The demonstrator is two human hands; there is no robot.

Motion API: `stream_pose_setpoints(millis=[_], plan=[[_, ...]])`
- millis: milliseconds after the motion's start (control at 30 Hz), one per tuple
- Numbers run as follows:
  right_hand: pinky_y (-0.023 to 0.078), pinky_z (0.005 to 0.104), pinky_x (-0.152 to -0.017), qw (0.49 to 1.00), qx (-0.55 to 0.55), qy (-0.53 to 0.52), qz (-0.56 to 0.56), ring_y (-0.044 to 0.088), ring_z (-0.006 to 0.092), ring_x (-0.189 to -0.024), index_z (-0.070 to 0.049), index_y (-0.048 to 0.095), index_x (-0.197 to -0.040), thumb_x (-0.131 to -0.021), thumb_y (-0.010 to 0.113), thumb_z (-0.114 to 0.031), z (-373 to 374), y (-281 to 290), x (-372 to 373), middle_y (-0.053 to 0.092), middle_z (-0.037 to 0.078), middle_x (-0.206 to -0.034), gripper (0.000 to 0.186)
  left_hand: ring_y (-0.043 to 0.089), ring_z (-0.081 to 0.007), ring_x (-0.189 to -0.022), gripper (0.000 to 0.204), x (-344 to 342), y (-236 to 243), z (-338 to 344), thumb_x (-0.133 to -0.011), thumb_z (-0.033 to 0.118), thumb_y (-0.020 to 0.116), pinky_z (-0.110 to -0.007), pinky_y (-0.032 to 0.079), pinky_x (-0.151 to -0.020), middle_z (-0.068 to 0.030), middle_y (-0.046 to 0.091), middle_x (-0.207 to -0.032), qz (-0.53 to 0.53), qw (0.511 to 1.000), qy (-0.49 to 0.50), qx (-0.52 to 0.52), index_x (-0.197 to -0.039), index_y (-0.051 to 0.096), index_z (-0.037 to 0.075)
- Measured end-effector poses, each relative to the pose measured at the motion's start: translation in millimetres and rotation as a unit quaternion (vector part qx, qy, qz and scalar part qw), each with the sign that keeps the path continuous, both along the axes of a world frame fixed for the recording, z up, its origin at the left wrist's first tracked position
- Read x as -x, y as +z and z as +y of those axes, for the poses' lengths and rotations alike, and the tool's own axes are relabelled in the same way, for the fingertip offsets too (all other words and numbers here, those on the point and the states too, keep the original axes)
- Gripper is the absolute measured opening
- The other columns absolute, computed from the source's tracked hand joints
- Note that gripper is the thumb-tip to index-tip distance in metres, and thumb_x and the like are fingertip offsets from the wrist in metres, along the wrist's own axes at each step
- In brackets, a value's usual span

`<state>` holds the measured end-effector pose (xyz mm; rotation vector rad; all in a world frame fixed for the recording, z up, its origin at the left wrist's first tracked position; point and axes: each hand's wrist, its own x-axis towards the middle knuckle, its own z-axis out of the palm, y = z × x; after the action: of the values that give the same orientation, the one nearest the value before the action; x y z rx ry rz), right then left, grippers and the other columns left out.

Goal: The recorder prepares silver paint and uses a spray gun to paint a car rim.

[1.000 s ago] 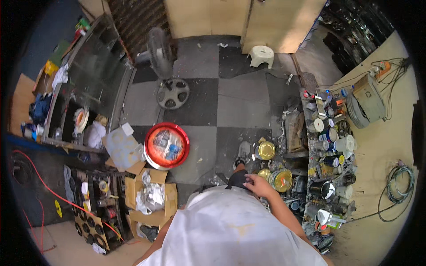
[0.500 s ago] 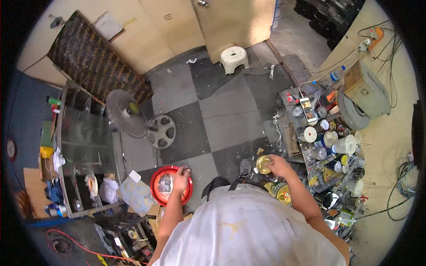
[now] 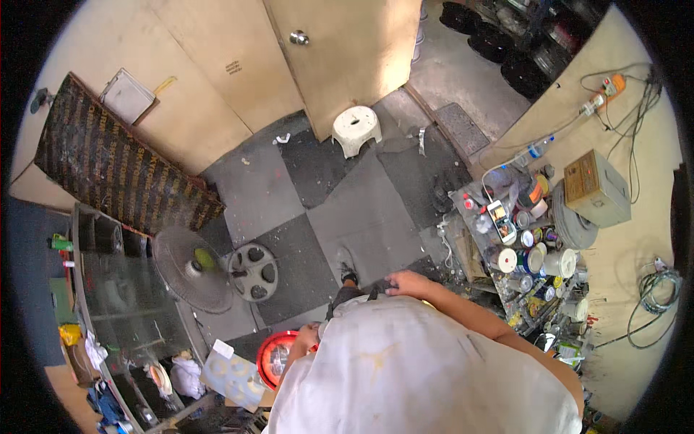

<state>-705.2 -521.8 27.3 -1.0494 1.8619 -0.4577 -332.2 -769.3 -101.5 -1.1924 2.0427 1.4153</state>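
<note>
A round red tub (image 3: 265, 359) stands out at the lower left, with clear and pale matter inside. My left hand (image 3: 309, 337) is closed at its upper right rim; my forearm and shirt hide part of the tub. My right hand (image 3: 405, 283) is in front of my body with its fingers curled inward. What those fingers hold, if anything, is hidden, and a dark edge shows just left of them. Ahead of my body one shoe (image 3: 347, 264) rests on the floor.
On the right, a cluttered bench (image 3: 499, 293) bears several paint cans and a phone (image 3: 501, 221). To the left stand a fan (image 3: 191, 271), a spoked wheel (image 3: 253, 272) and a shelf (image 3: 126, 289). A white stool (image 3: 356, 130) is by the door (image 3: 354, 58).
My view has shifted forward. My right hand has moved left, away from the bench cans, toward my front; the gold lid it held is out of sight. My left hand remains at the tub.
</note>
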Motion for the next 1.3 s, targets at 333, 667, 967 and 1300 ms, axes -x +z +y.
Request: stream_pose_setpoints(millis=[333,667,967,1300], plan=[[0.052,0.0464,-0.091,0.989,0.023,-0.137,0.042,0.064,0.0392,-0.108,-0.002,0.06,-0.124,-0.089,0.068,-0.042,-128,54,108,0.065,0.023,-0.119,0.054,0.064,-0.0187,-0.085,0.031,170,42,-232,-0.094,0.023,0.063,-0.031,0.05,-0.08,-0.0082,0.069,-0.091,0.112,0.982,0.147,0.028,-0.109,0.065,-0.003],[0.052,0.0377,-0.091,0.946,-0.107,-0.302,-0.053,0.067,0.0288,-0.104,-0.001,0.06,-0.132,-0.089,0.07,-0.038,-104,-13,201,0.069,0.018,-0.116,0.058,0.066,-0.0335,-0.111,0.04,360,32,-250,-0.094,0.032,0.063,-0.041,0.05,-0.093,-0.0202,0.07,-0.115,0.028,0.992,-0.121,0.018,-0.121,0.065,0.003],[0.055,0.0495,-0.085,0.974,-0.218,0.022,0.057,0.066,0.0385,-0.104,-0.014,0.068,-0.124,-0.093,0.049,-0.014,-16,-158,355,0.068,0.023,-0.105,0.036,0.067,-0.0303,-0.095,0.038,417,-1,-315,-0.094,0.028,0.062,-0.04,0.051,-0.083,-0.0129,0.07,-0.11,0.061,0.978,-0.196,0.044,-0.121,0.062,0.002],[0.054,0.036,-0.072,0.868,0.065,-0.491,0.037,0.069,0.0246,-0.081,0.002,0.061,-0.128,-0.09,0.069,-0.034,-144,-65,590,0.071,0.018,-0.101,0.052,0.064,-0.0214,-0.086,0.032,531,-12,-405,-0.095,0.015,0.06,-0.036,0.051,-0.075,-0.009,0.067,-0.109,0.119,0.992,-0.005,-0.042,-0.123,0.059,0.001]])
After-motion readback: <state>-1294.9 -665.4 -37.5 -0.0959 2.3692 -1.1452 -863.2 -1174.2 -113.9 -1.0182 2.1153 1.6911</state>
